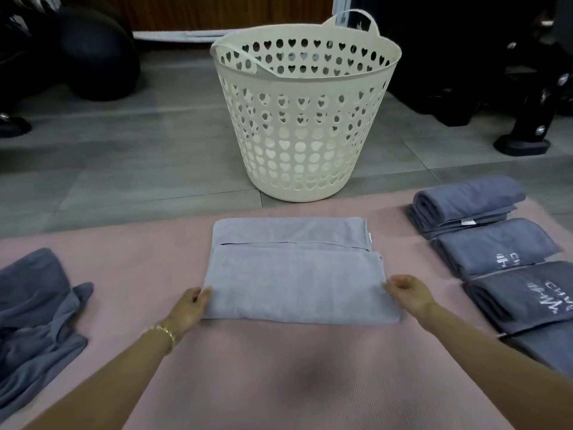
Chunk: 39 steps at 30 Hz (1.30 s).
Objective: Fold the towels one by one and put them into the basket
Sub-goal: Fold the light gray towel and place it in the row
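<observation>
1. I see the light towel (297, 271) lying flat on the pink mat (279, 367), centred in front of me, with its long axis running left to right. A fold seam crosses it on the far half.
2. My left hand (189, 305) pinches the towel's near-left corner, fingers closed on the cloth; my right hand (406, 291) does the same at the near-right corner.
3. Both hands sit equally near, one at each short end, so I judge the next fold goes either away from me or end to end.
4. The basket (305, 119) stands on the floor straight beyond the towel's far edge (its contents I cannot make out).
5. Folded towels (493, 246) line the right side; a rumpled heap (37, 315) waits on the left.
</observation>
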Available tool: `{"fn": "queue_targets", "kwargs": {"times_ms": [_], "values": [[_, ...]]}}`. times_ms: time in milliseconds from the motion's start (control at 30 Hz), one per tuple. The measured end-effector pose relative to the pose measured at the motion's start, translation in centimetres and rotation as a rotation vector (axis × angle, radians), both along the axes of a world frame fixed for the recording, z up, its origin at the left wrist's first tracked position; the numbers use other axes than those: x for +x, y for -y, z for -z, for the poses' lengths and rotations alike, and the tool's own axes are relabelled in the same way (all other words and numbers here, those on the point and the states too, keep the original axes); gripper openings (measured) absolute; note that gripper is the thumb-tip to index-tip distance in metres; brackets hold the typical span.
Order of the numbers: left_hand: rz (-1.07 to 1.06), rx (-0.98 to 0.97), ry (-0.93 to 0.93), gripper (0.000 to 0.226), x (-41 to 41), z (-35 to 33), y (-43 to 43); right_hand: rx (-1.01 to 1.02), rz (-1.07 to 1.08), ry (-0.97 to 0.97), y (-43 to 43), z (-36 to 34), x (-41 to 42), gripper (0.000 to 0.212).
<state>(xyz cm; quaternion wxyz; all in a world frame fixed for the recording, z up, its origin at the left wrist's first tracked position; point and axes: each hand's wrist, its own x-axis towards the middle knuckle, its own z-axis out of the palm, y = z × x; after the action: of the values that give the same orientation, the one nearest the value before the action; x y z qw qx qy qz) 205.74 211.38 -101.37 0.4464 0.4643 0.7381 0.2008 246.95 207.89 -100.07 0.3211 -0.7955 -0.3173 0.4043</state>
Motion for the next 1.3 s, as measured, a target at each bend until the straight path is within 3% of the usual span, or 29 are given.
{"fn": "queue_targets", "kwargs": {"times_ms": [133, 233, 367, 700, 867, 933, 1033, 1100, 1200, 1300], "values": [[0.001, 0.035, -0.13, 0.042, 0.3, 1.6, -0.2, -0.119, -0.028, 0.015, -0.1, 1.2, -0.2, 0.036], [-0.086, 0.08, -0.019, 0.025, 0.9, 1.2, -0.9, -0.154, 0.032, -0.017, -0.4, 1.7, 0.1, 0.039], [-0.121, 0.06, 0.139, 0.02, 1.8, 0.3, -1.7, -0.195, -0.034, -0.03, -0.7, 1.8, -0.1, 0.023], [-0.022, 0.124, 0.117, 0.023, 0.0, -0.2, 0.0, -0.045, -0.158, 0.005, 0.7, 0.8, -0.7, 0.024], [0.197, -0.138, 0.104, 0.019, -3.7, 0.3, 4.8, -0.168, -0.274, -0.176, 6.3, 1.0, -0.5, 0.014], [0.303, -0.3, 0.097, 0.024, -4.7, 0.7, 6.3, -0.188, -0.284, -0.136, 8.4, 2.1, -0.7, 0.012], [0.385, -0.358, -0.002, 0.027, -5.2, 1.2, 6.1, -0.121, -0.196, 0.017, 9.1, 3.3, -0.3, 0.021], [0.386, -0.261, -0.114, 0.041, -5.0, 1.7, 4.7, -0.044, -0.142, 0.082, 8.3, 3.0, -0.1, 0.025], [0.24, 0.086, -0.322, 0.055, -3.9, 1.6, 3.1, 0.002, -0.072, 0.047, 6.1, 1.9, -0.3, 0.014], [0.527, 0.254, -0.501, 0.09, -2.0, 0.8, 1.8, -0.131, -0.082, -0.019, 4.1, 1.2, -0.3, 0.025]]}}
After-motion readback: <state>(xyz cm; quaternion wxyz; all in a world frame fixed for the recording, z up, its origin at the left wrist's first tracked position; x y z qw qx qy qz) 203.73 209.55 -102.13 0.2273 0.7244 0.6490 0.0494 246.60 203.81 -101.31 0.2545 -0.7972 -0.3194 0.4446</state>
